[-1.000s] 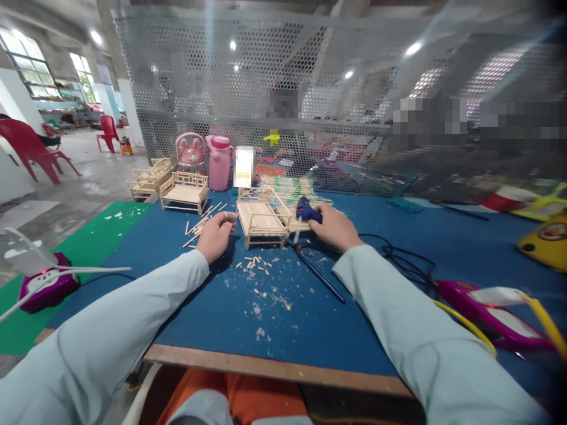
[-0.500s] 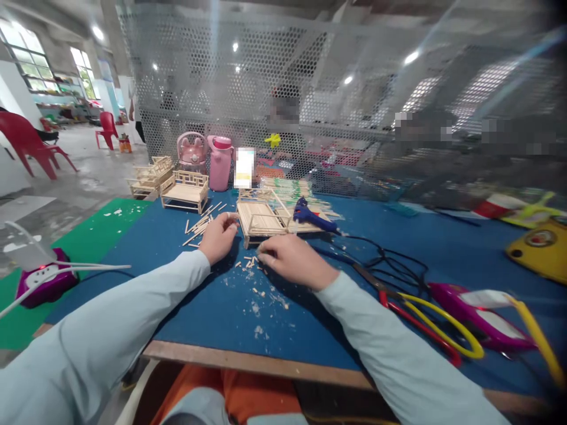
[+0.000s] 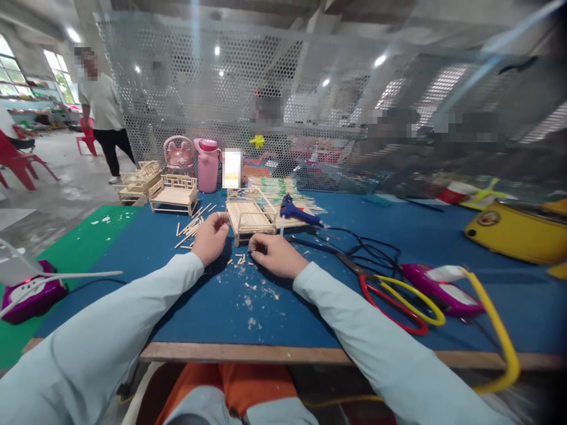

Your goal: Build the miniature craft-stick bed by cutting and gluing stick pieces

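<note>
A small wooden frame of sticks (image 3: 250,217) stands on the blue table (image 3: 190,316) between both hands. My left hand (image 3: 211,237) is at its left side, fingers curled with the fingertips near its corner; whether they hold anything is too small to tell. My right hand (image 3: 277,252) lies at its front right edge, thumb and fingers pinched together over small wood bits (image 3: 240,260). What is in that pinch is hidden. Loose sticks (image 3: 194,227) lie left of my left hand. A blue glue gun (image 3: 297,211) rests on wooden pieces behind my right hand.
Finished little wooden benches (image 3: 174,193), a pink bottle (image 3: 208,166) and a lit phone (image 3: 232,168) stand at the back. Scissors (image 3: 390,295), black cables, purple power strips (image 3: 443,289) and a yellow case (image 3: 516,230) are to the right. A person (image 3: 104,106) stands beyond the mesh's left end.
The view has shifted right, so table objects appear further left. A person has come into view at the back left. My right hand stays by the frame's front, slightly turned.
</note>
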`<state>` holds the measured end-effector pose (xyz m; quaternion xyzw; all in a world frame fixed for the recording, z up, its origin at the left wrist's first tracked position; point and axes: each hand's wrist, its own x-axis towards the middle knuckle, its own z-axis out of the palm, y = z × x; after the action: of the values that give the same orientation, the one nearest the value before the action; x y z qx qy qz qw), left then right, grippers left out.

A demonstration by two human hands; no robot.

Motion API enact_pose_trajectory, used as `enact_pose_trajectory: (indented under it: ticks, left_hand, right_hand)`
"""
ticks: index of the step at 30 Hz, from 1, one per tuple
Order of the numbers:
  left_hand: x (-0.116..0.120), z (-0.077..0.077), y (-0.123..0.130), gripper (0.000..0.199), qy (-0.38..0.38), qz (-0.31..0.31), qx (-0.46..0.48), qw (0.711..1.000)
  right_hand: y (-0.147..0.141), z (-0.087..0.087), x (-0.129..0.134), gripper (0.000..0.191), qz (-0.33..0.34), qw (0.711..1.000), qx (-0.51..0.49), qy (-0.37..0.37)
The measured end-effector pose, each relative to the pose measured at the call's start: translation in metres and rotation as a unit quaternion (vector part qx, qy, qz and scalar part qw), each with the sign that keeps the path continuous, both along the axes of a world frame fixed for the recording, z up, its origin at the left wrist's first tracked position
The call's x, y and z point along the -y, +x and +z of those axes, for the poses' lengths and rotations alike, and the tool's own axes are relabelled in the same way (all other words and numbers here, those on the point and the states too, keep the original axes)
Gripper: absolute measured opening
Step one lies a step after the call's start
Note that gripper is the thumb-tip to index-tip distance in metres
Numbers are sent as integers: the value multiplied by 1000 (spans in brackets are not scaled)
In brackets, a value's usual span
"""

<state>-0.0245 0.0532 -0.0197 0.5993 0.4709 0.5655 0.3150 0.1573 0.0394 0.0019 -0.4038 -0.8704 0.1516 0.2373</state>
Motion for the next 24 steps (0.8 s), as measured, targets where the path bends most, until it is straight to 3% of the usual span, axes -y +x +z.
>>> enact_pose_trajectory:
  ticks: [6,12,24]
  left_hand:
    - [18,14,1,26,121,66,-71,988]
    - [39,16,18,23,111,-54,-81,989]
    - [40,10,22,17,79,-123,-77,986]
  right_hand:
    - [4,2,3,21,-6,995,-98,-20]
    - [3,10,14,49,19,982,-187,-23]
    - [3,11,16,55,51,969,-232,-66]
